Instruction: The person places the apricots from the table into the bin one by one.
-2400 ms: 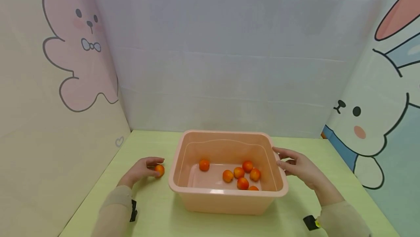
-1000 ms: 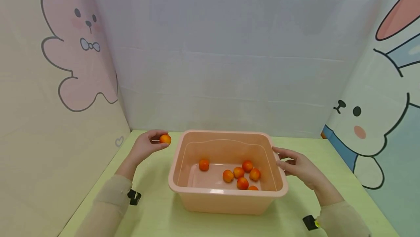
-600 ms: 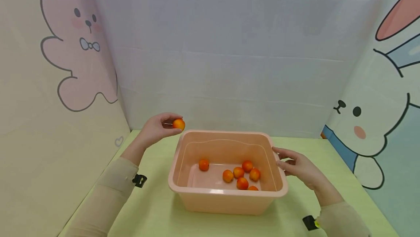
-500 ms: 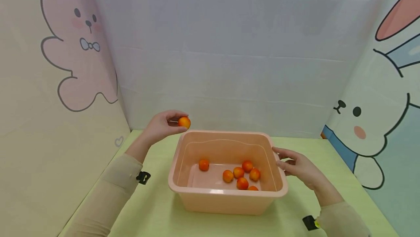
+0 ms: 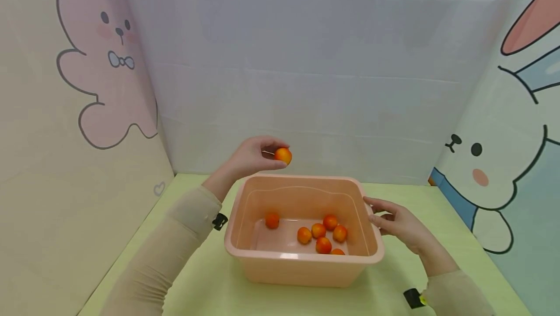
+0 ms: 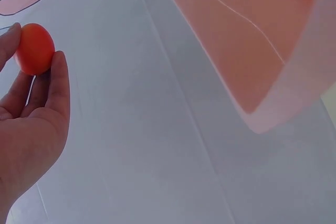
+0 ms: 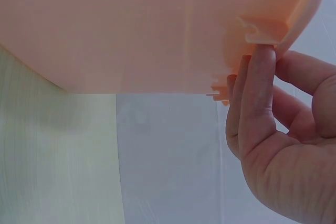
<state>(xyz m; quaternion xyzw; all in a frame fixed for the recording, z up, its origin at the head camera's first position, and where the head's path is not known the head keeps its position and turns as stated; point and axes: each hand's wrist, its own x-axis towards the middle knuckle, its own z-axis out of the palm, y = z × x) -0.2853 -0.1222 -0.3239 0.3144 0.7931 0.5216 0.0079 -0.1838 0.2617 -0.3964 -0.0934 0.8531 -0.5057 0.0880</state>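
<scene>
In the head view, my left hand pinches a small, smooth orange-red fruit between thumb and fingers. It hovers above the back rim of a pale pink plastic tub, left of the tub's middle. The left wrist view shows the fruit as slightly oval, at the fingertips. Several similar fruits lie on the tub's floor, mostly to the right, with a single fruit at the left. My right hand holds the tub's right rim; in the right wrist view its fingertips reach under the lip.
The tub stands on a pale green table. A white cloth wall closes off the back. Side panels carry a pink cartoon bear on the left and a cartoon rabbit on the right.
My left hand has gripped the fruit on the table left of the tub, lifted it, and carried it rightward over the back rim. My right hand and the tub have stayed put.
</scene>
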